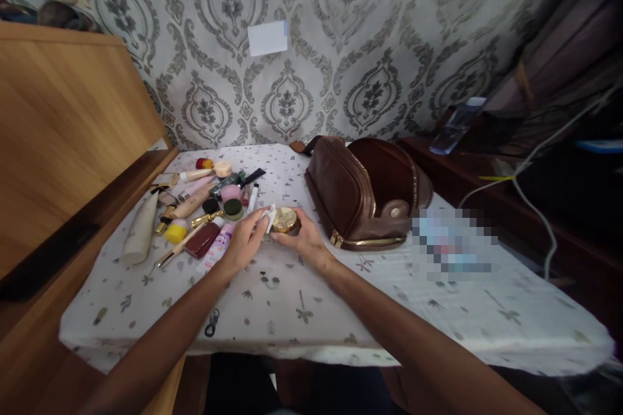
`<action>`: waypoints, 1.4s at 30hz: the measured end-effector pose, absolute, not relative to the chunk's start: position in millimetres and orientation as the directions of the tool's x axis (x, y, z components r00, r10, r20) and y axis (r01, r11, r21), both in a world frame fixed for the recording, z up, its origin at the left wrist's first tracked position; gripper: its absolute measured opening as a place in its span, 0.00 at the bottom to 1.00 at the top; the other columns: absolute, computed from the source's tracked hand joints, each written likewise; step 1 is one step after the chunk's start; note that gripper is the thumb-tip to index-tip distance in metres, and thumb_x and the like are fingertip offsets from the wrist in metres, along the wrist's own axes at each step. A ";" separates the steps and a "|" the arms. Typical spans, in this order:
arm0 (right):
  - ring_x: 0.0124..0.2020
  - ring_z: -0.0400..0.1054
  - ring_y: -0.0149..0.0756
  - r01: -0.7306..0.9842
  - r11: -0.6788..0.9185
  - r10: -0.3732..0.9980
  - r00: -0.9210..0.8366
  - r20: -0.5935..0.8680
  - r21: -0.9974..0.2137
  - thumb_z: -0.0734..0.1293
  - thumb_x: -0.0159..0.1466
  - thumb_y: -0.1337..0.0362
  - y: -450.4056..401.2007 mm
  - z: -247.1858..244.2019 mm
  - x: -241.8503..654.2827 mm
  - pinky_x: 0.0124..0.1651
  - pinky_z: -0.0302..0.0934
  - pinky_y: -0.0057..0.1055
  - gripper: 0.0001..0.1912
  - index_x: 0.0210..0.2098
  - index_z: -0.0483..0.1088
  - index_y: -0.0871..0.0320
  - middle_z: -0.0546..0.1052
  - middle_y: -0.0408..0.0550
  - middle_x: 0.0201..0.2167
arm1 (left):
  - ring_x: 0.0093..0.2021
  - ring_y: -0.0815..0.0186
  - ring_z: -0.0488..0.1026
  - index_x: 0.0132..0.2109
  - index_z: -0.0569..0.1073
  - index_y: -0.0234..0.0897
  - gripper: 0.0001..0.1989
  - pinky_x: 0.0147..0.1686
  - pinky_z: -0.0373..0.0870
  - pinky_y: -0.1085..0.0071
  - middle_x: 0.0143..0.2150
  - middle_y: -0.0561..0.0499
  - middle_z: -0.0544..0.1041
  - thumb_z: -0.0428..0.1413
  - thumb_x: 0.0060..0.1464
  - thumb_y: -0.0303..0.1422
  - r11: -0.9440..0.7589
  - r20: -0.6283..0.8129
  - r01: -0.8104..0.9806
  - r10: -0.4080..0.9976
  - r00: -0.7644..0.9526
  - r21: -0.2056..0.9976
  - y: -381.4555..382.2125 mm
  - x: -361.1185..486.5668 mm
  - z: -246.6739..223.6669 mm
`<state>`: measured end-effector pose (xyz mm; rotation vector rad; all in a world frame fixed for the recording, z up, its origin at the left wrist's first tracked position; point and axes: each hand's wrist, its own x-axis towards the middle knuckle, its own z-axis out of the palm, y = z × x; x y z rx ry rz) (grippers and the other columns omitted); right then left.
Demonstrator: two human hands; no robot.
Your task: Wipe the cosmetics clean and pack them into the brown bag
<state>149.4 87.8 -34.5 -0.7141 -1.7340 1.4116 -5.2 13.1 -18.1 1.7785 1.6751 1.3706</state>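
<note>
My right hand (304,237) holds a round gold compact (285,220) between thumb and fingers, just over the patterned cloth. Pinched in my left hand (246,240) is a white tissue (268,218), which meets the compact's left side. Left of my hands lie several cosmetics, among them a dark red bottle (203,239), a pink jar (230,193), a yellow-capped item (176,231) and a large cream tube (141,228). A brown leather bag (341,188) sits right of my hands, its zipper open.
The patterned cloth (292,311) covers the table. A wooden panel (73,142) rises at the left, a papered wall behind. On the right are a pixelated item (455,245), a white cable (540,220) and a clear case (457,126) on a dark surface.
</note>
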 end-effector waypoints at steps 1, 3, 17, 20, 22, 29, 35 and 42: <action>0.46 0.73 0.41 -0.066 0.205 0.809 -0.550 0.207 -0.977 0.77 0.47 0.53 88.9 -34.4 149.8 0.53 0.65 0.40 0.32 0.46 0.65 0.55 0.78 0.47 0.42 | 0.51 0.57 0.75 0.56 0.74 0.35 0.20 0.52 0.70 0.63 0.48 0.45 0.81 0.46 0.66 0.41 -0.236 0.390 0.569 0.906 -0.164 0.788 12.5 -4.6 -17.6; 0.49 0.72 0.42 -0.087 0.186 0.796 -0.570 0.202 -0.979 0.78 0.47 0.53 90.2 -34.5 150.6 0.56 0.64 0.41 0.34 0.48 0.64 0.55 0.77 0.49 0.46 | 0.47 0.59 0.75 0.55 0.74 0.35 0.20 0.49 0.71 0.66 0.45 0.47 0.81 0.47 0.66 0.40 -0.225 0.381 0.573 0.909 -0.168 0.788 11.2 -3.6 -16.6; 0.39 0.73 0.44 0.181 0.341 0.891 -0.376 0.256 -0.922 0.74 0.46 0.60 91.8 -31.5 153.6 0.44 0.67 0.39 0.26 0.43 0.66 0.57 0.79 0.48 0.37 | 0.44 0.61 0.74 0.46 0.77 0.40 0.08 0.45 0.71 0.66 0.41 0.47 0.76 0.54 0.62 0.30 -0.458 0.660 0.745 0.751 0.032 0.485 5.6 -2.8 -23.2; 0.42 0.72 0.45 0.236 0.424 0.864 -0.396 0.312 -0.875 0.74 0.48 0.59 90.2 -31.8 156.2 0.47 0.66 0.39 0.26 0.46 0.69 0.58 0.79 0.49 0.41 | 0.44 0.62 0.72 0.49 0.77 0.42 0.11 0.44 0.71 0.67 0.42 0.47 0.73 0.54 0.63 0.28 -0.478 0.703 0.801 0.704 0.103 0.361 3.3 -1.7 -25.2; 0.47 0.72 0.48 0.260 0.491 0.831 -0.426 0.357 -0.831 0.74 0.50 0.60 89.2 -33.6 157.2 0.52 0.65 0.42 0.28 0.50 0.69 0.59 0.78 0.52 0.46 | 0.44 0.61 0.71 0.49 0.77 0.41 0.12 0.44 0.70 0.67 0.43 0.46 0.72 0.53 0.63 0.27 -0.481 0.712 0.828 0.685 0.151 0.287 1.0 0.5 -24.9; 0.51 0.68 0.51 0.221 0.729 0.624 -0.603 0.497 -0.648 0.72 0.54 0.67 84.7 -36.5 153.7 0.54 0.63 0.48 0.22 0.49 0.71 0.57 0.77 0.54 0.47 | 0.42 0.60 0.70 0.49 0.75 0.38 0.11 0.42 0.68 0.66 0.39 0.47 0.70 0.52 0.62 0.31 -0.357 0.662 0.867 0.749 0.043 0.347 -4.2 7.7 -8.7; 0.55 0.66 0.48 0.082 0.749 0.515 -0.696 0.500 -0.658 0.70 0.55 0.71 78.7 -33.6 155.3 0.58 0.62 0.46 0.26 0.53 0.68 0.55 0.74 0.53 0.52 | 0.34 0.65 0.69 0.32 0.74 0.36 0.13 0.33 0.66 0.71 0.31 0.52 0.69 0.53 0.61 0.38 -0.167 0.419 0.639 0.868 -0.266 0.751 7.0 -10.2 -0.5; 0.48 0.72 0.43 0.066 0.466 0.746 -0.566 0.351 -0.883 0.76 0.51 0.62 79.7 -36.2 153.9 0.54 0.65 0.41 0.33 0.54 0.65 0.55 0.77 0.49 0.48 | 0.34 0.66 0.70 0.40 0.76 0.34 0.18 0.31 0.65 0.74 0.33 0.51 0.75 0.52 0.61 0.45 -0.103 0.241 0.409 0.923 -0.301 0.907 10.2 -17.1 -7.2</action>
